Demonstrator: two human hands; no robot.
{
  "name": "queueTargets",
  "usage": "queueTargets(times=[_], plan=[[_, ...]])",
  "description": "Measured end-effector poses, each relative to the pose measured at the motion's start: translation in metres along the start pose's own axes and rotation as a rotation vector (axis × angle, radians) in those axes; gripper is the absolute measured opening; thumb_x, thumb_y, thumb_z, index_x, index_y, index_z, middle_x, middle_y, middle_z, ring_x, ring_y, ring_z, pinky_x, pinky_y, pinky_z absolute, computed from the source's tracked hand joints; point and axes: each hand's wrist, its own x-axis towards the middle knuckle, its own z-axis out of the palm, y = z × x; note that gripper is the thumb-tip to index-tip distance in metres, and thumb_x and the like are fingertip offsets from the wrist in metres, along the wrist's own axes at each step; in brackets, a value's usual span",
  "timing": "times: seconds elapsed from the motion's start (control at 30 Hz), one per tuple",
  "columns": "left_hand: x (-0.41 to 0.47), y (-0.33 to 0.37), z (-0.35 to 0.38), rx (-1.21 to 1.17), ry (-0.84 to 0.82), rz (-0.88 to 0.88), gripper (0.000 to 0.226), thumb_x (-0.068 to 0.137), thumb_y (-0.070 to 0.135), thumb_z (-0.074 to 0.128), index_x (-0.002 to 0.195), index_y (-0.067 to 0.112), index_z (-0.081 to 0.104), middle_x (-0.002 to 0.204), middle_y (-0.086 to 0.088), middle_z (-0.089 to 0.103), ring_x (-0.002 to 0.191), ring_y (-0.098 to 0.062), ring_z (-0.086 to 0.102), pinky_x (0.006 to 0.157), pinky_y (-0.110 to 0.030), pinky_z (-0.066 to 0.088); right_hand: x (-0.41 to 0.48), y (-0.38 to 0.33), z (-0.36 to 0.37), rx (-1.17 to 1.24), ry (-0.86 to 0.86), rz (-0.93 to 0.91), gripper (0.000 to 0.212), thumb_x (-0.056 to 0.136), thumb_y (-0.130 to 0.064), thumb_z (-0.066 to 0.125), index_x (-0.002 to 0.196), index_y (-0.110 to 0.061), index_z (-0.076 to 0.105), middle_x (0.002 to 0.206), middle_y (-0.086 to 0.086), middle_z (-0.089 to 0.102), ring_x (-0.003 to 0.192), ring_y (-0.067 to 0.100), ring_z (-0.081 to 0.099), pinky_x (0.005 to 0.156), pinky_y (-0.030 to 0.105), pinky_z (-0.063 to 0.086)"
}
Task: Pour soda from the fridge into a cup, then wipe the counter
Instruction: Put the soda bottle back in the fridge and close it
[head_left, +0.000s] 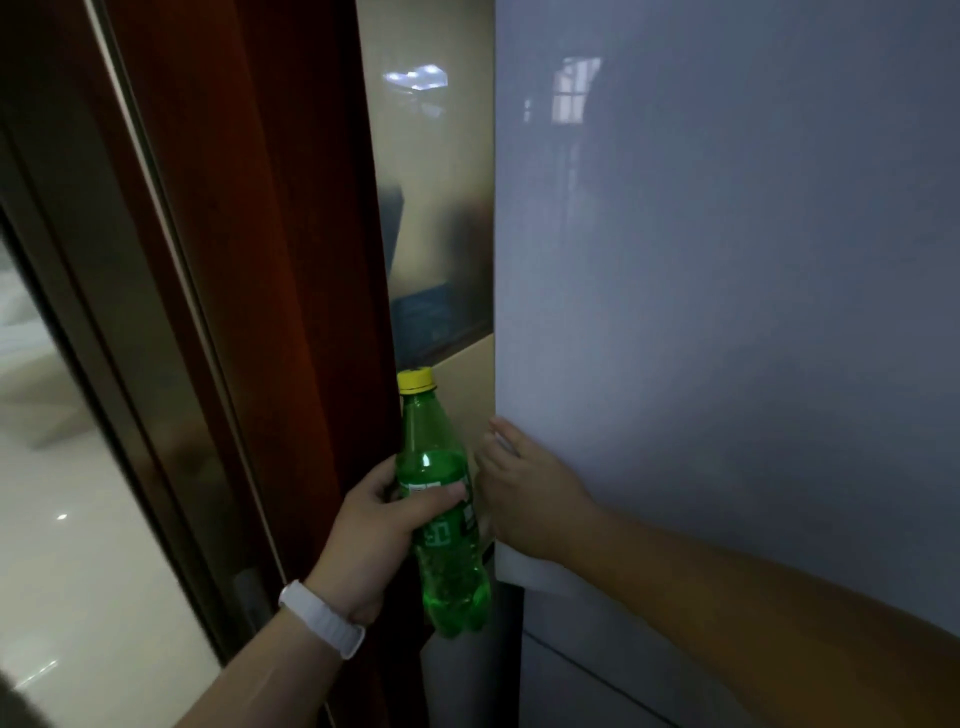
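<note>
A narrow gap runs between the dark wooden door frame (291, 260) and the left edge of the grey fridge door (727, 312), and the green soda bottle (444, 514) stands upright in it, yellow cap on. The left hand (374, 530), a white band (322, 618) on its wrist, wraps the bottle's middle with fingers curled round the label. The right hand (524, 488) lies flat on the fridge door's lower left edge, fingers together; glossy pale floor shows through the glass at left.

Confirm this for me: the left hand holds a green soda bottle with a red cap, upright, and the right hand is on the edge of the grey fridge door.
Not quite: the cap is yellow, not red, as the head view shows. The rest stands: the left hand holds the green soda bottle upright, and the right hand is on the edge of the grey fridge door.
</note>
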Motion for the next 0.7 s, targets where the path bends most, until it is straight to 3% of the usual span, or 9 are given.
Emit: queueTargets(times=[0.13, 0.3, 0.43, 0.53, 0.7], plan=[[-0.023, -0.004, -0.014, 0.025, 0.011, -0.014, 0.028, 0.074, 0.003, 0.076, 0.1, 0.012, 0.073, 0.092, -0.009, 0.077, 0.079, -0.022, 0.074, 0.061, -0.026, 0.059, -0.015, -0.013, -0.014, -0.017, 0.078, -0.002, 0.035, 0.08, -0.038, 0.054, 0.089, -0.015, 0.077, 0.094, 0.009, 0.069, 0.103, 0.03, 0.06, 0.12, 0.05, -0.005], [-0.042, -0.006, -0.031, 0.059, -0.017, -0.022, 0.027, 0.074, 0.002, 0.076, 0.098, 0.014, 0.073, 0.091, -0.008, 0.077, 0.079, -0.022, 0.074, 0.059, -0.024, 0.058, -0.031, -0.03, -0.035, 0.011, 0.034, 0.001, 0.042, 0.077, -0.047, 0.062, 0.096, -0.012, 0.076, 0.099, 0.011, 0.067, 0.11, 0.033, 0.053, 0.121, 0.05, -0.005], [-0.047, -0.006, -0.046, 0.073, -0.1, 0.005, 0.026, 0.075, 0.003, 0.075, 0.1, 0.012, 0.073, 0.092, -0.008, 0.077, 0.081, -0.021, 0.074, 0.061, -0.023, 0.059, -0.045, -0.045, -0.051, 0.026, 0.042, 0.044, 0.043, 0.084, -0.04, 0.046, 0.096, -0.011, 0.075, 0.101, 0.012, 0.066, 0.112, 0.034, 0.05, 0.121, 0.051, 0.002], [-0.045, -0.007, -0.056, 0.06, -0.171, 0.001, 0.027, 0.076, 0.003, 0.075, 0.1, 0.013, 0.073, 0.093, -0.008, 0.077, 0.084, -0.024, 0.074, 0.067, -0.029, 0.06, -0.055, -0.06, -0.066, 0.061, 0.145, 0.109, 0.036, 0.089, -0.027, 0.042, 0.088, -0.008, 0.073, 0.095, 0.014, 0.067, 0.104, 0.033, 0.059, 0.121, 0.05, 0.008], [-0.043, -0.014, -0.071, 0.042, -0.285, -0.029, 0.028, 0.072, 0.001, 0.078, 0.098, 0.013, 0.074, 0.094, -0.012, 0.076, 0.089, -0.032, 0.072, 0.079, -0.042, 0.058, -0.074, -0.088, -0.092, 0.084, 0.172, 0.221, 0.026, 0.085, -0.022, 0.048, 0.085, -0.011, 0.071, 0.094, 0.014, 0.067, 0.109, 0.033, 0.057, 0.119, 0.049, 0.015]])
